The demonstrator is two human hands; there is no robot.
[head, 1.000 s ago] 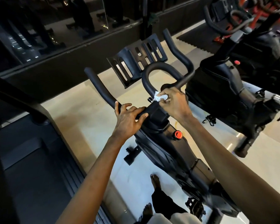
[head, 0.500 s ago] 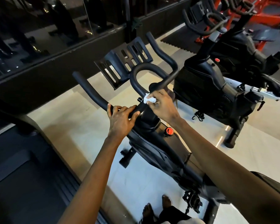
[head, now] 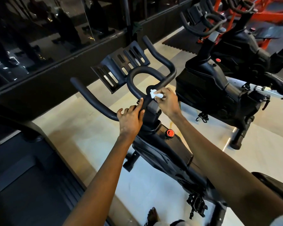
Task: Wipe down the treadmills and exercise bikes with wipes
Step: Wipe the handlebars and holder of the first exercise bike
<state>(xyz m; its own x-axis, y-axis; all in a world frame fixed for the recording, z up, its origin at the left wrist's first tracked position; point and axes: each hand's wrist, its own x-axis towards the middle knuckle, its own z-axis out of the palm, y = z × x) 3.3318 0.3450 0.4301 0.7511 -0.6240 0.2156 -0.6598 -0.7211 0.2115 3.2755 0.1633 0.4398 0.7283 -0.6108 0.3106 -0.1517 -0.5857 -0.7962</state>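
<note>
The right hand pinches the balled wipe against the centre of the handlebar while the left hand grips the bar beside it (steadying, I judge); so small a wad may slip loose or miss the outer grips

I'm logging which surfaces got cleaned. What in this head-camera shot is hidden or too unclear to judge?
Head view only:
The handlebar junction under the wipe and right hand: covered by them.
The bar section beneath the left hand: hidden by its grip.
The treadmill: cut off by the left and bottom edges, and dark.
The neighbouring bike: rear cut off by the right edge.
The wipe's dampness or dirt: too small to tell.
</note>
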